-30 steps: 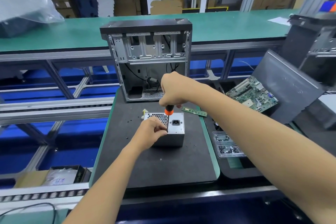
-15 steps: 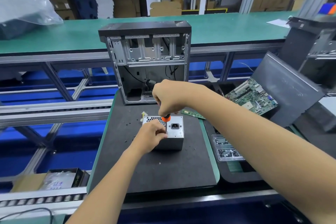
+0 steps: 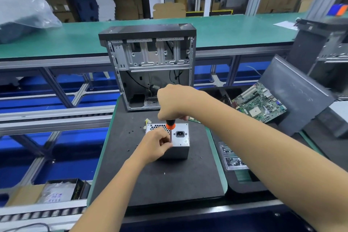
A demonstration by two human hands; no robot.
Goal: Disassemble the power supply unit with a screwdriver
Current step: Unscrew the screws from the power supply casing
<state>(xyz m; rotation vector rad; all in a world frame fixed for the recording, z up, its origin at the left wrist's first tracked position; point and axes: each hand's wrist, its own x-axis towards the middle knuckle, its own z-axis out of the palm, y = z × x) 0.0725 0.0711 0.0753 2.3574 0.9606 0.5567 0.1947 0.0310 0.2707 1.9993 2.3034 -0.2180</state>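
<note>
A silver power supply unit [image 3: 180,140] stands on the black foam mat [image 3: 160,181], its socket face and honeycomb vent turned up. My right hand [image 3: 172,102] grips the handle of a black and orange screwdriver [image 3: 170,126] from above. The shaft points straight down onto the unit's top face. My left hand [image 3: 157,146] rests on the unit's left side, its fingers curled round the shaft near the tip. The tip itself is hidden behind those fingers.
An empty computer case [image 3: 150,66] stands open behind the unit. A green motherboard [image 3: 260,102] and a dark panel [image 3: 297,94] lie to the right. A clear tray of small parts [image 3: 231,156] sits right of the mat. Loose screws [image 3: 131,133] dot the mat's left.
My right hand with the screwdriver has shifted slightly left and down towards the unit. My left hand has stayed at the shaft on the unit's left side.
</note>
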